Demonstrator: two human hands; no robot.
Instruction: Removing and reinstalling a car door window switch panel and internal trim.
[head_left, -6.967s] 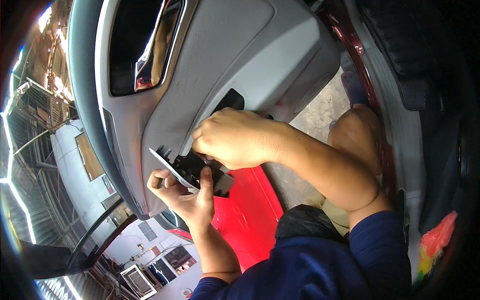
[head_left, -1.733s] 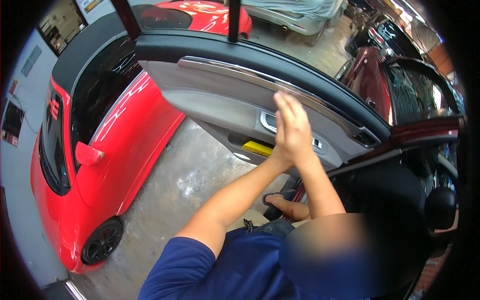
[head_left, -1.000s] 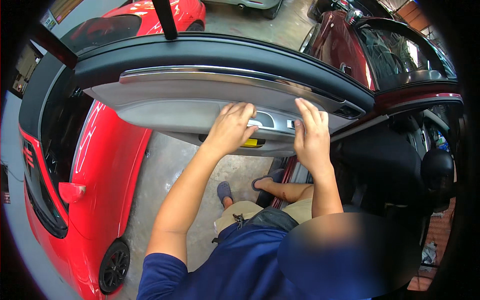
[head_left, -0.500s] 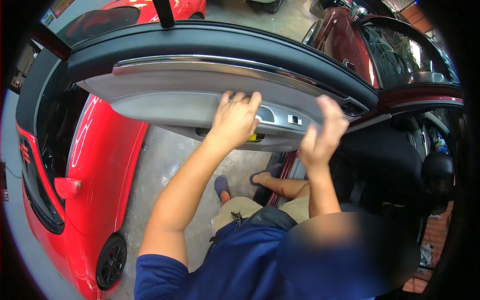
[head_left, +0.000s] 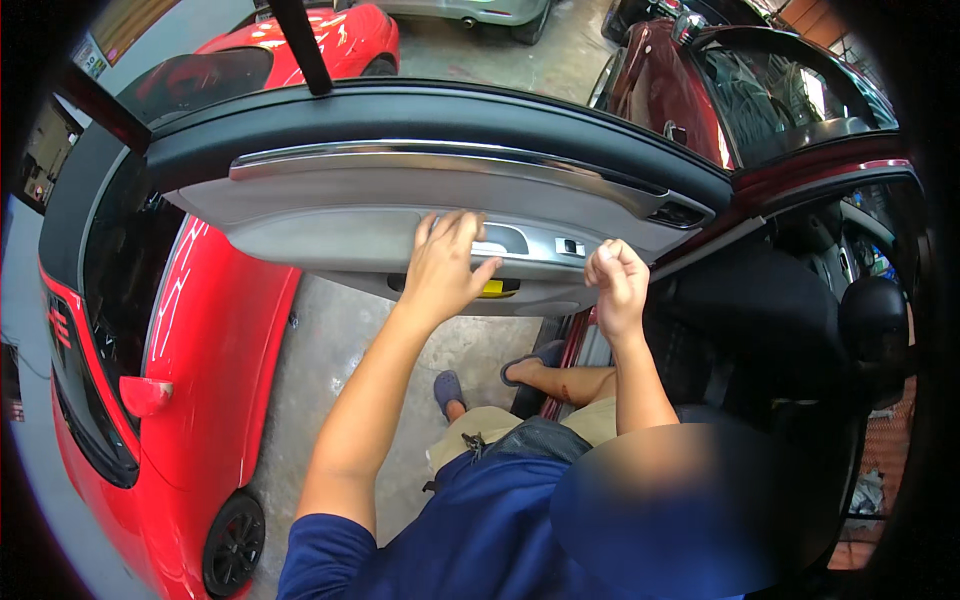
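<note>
A car door with a grey inner panel (head_left: 330, 190) stands open before me. My left hand (head_left: 442, 268) curls its fingers over the top of the door's armrest (head_left: 335, 236), with the thumb on the side facing me. Right of those fingers lies a pull-handle recess (head_left: 506, 239), then a window switch (head_left: 570, 246). My right hand (head_left: 618, 283) is curled into a fist close to the armrest's right end. Nothing shows in it, and whether it touches the panel cannot be told. Under the armrest a yellow piece (head_left: 493, 288) shows in a dark opening.
A red car (head_left: 215, 340) is parked on the left, close to the door. The dark car seat (head_left: 750, 300) is at right. A maroon car (head_left: 675, 100) and a silver car (head_left: 470, 10) stand beyond the door. My sandalled feet (head_left: 450, 393) are below.
My right hand has come down and left from above the armrest's end, closing from spread fingers into a fist. My left hand stays at the armrest. The view has shifted slightly.
</note>
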